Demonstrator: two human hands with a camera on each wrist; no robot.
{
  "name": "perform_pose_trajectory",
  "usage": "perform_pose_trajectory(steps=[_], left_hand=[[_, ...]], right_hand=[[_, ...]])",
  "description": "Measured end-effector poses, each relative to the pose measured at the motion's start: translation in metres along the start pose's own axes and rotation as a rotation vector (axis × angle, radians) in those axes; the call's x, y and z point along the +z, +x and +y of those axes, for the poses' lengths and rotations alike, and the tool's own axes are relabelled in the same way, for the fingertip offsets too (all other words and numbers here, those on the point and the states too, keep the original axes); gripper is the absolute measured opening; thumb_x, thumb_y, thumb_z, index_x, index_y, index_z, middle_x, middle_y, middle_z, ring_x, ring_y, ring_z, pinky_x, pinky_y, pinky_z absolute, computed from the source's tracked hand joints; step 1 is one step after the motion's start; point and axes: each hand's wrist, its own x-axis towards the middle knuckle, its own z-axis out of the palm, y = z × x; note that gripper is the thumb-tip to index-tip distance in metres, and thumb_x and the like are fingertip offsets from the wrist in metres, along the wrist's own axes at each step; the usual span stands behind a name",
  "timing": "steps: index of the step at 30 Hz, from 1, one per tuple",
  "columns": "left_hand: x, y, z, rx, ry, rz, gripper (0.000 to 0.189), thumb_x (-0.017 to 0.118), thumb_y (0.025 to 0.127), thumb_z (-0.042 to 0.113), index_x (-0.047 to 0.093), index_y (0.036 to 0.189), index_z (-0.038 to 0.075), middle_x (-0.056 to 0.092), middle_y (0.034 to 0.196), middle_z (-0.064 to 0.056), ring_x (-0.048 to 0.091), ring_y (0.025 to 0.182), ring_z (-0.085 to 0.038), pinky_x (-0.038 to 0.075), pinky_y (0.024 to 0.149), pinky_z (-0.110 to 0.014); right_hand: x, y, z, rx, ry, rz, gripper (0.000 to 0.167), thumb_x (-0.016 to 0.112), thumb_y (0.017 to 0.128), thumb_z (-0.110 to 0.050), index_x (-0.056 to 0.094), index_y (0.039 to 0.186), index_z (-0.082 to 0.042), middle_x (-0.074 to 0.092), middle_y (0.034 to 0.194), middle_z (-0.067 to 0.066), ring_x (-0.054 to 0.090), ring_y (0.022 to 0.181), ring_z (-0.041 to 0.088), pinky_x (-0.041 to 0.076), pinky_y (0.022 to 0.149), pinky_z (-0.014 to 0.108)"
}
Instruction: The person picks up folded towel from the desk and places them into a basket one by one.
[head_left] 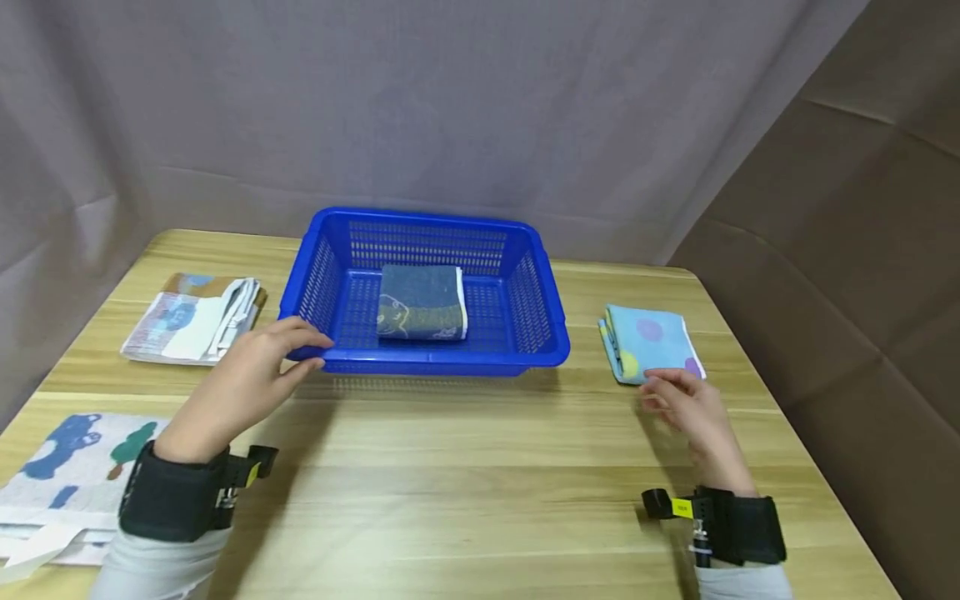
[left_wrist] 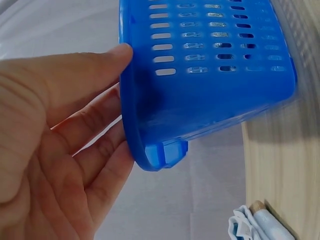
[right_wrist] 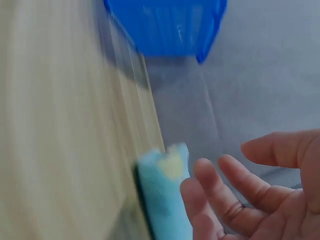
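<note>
A blue plastic basket (head_left: pixel 431 367) stands at the back of the table with a folded dark blue towel (head_left: pixel 420 300) inside. My left hand (head_left: pixel 251 375) pinches its rim at the near left corner; the left wrist view has the thumb on one side of the basket wall (left_wrist: pixel 215 100) and fingers on the other. Over on the right lies a folded light blue towel (head_left: pixel 648 333) with coloured dots. My right hand (head_left: pixel 686 408) is by its near edge, fingers loosely bent with nothing between them. In the right wrist view that hand (right_wrist: pixel 250 200) is beside the towel (right_wrist: pixel 165 200); contact cannot be told.
Left of the basket lies a folded brown and white towel (head_left: pixel 195 321). Nearer, at the left edge, is a folded white towel (head_left: pixel 90 467) with a bear pattern and a pale strap. Grey cloth (head_left: pixel 450 108) hangs behind the wooden table (head_left: pixel 465 492), brown cloth (head_left: pixel 847 275) to its right.
</note>
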Motion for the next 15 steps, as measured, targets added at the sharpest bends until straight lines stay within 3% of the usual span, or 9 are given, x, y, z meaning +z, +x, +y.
perform_pose_trajectory(steps=[6,11,15], left_hand=[[0.001,0.000,0.000,-0.010,0.007,-0.010,0.020,0.070,0.089,0.001,0.073,0.108,0.004,0.071,0.106,-0.012,0.068,0.093,-0.028,0.054,0.077,-0.045],[0.001,-0.001,0.000,-0.005,0.008,0.009,0.020,0.071,0.088,0.000,0.073,0.108,0.004,0.071,0.106,-0.012,0.069,0.092,-0.028,0.054,0.075,-0.044],[0.002,-0.001,0.000,0.006,0.008,0.021,0.019,0.071,0.088,0.000,0.073,0.107,0.003,0.071,0.105,-0.012,0.069,0.090,-0.026,0.054,0.072,-0.042]], right_hand=[[-0.032,0.030,-0.002,0.003,-0.039,0.068,0.026,0.054,0.102,-0.030,0.061,0.117,-0.010,0.065,0.077,-0.024,0.065,0.073,-0.001,0.051,0.064,0.017],[-0.049,0.054,-0.007,0.071,-0.107,0.099,0.046,0.049,0.103,-0.034,0.054,0.132,0.001,0.063,0.079,-0.023,0.064,0.078,0.002,0.053,0.071,0.020],[-0.058,0.069,-0.005,0.148,-0.146,0.104,0.049,0.046,0.103,-0.035,0.051,0.136,0.001,0.059,0.091,-0.016,0.060,0.085,0.006,0.052,0.077,0.023]])
